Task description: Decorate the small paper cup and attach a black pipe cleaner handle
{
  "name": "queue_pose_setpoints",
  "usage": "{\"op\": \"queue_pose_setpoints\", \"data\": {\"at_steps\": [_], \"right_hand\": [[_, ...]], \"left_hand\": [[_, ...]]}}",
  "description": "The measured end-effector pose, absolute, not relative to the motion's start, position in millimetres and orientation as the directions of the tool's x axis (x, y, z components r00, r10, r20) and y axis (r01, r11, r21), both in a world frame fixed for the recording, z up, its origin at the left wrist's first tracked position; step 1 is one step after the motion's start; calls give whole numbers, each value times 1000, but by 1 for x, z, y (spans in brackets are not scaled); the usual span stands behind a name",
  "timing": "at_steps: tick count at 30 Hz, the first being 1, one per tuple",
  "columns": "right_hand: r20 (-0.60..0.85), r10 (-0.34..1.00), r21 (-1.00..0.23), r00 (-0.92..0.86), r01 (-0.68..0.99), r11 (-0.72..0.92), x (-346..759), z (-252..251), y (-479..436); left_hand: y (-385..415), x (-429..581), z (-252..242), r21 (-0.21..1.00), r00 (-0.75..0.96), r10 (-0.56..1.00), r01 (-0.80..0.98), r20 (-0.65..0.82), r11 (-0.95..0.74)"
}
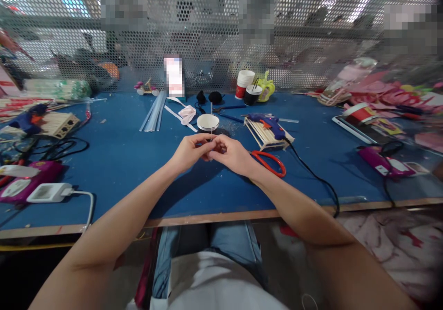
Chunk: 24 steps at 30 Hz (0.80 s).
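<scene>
Above the blue table [121, 171], my left hand [192, 151] and my right hand [228, 152] meet with fingertips pinched together. A thin, pale stick [211, 109] stands upright between them, its tip rising above the fingers and its lower end showing just below. Whatever else the fingers may enclose is hidden. Right behind the hands sits a round white dish with a dark rim [208, 122]. A red loop handle [270, 163] lies beside my right wrist, partly covered by the arm.
At right, a blue glue gun [272, 124] rests on a wooden stick rack [266, 137], its cord trailing to the front edge. Clear glue sticks [153, 114], pale ribbon [187, 114], a black pompom [215, 97] and paper cups [245, 83] stand farther back. A white plug adapter [49, 193] lies left.
</scene>
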State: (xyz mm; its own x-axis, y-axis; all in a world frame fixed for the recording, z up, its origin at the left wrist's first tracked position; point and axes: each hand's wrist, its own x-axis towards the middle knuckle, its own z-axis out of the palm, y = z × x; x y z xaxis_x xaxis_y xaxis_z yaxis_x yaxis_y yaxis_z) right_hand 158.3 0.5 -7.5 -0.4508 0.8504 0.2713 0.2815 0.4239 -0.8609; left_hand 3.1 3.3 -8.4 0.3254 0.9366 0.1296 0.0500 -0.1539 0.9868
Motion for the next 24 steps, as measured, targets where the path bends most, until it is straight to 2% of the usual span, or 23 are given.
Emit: {"op": "queue_pose_setpoints", "data": {"at_steps": [4,7,11,14,19,24], "right_hand": [[225,886,-921,-405,209,330,160,-2,2],[303,899,-922,-316,141,360,162,0,5],[326,890,-920,-320,110,376,165,0,8],[307,890,-924,-337,119,363,167,1,9],[276,872,-913,-403,174,369,169,0,10],[273,889,-912,-368,196,361,168,0,11]], "left_hand": [[2,5,-9,992,364,925,15,113,-127],[1,5,-11,998,412,910,35,38,-58],[1,4,-13,999,484,875,43,-17,-4],[1,5,-13,998,477,879,46,25,-53],[1,6,-14,973,432,897,153,92,-173],[3,4,-14,962,460,882,180,104,-207]]}}
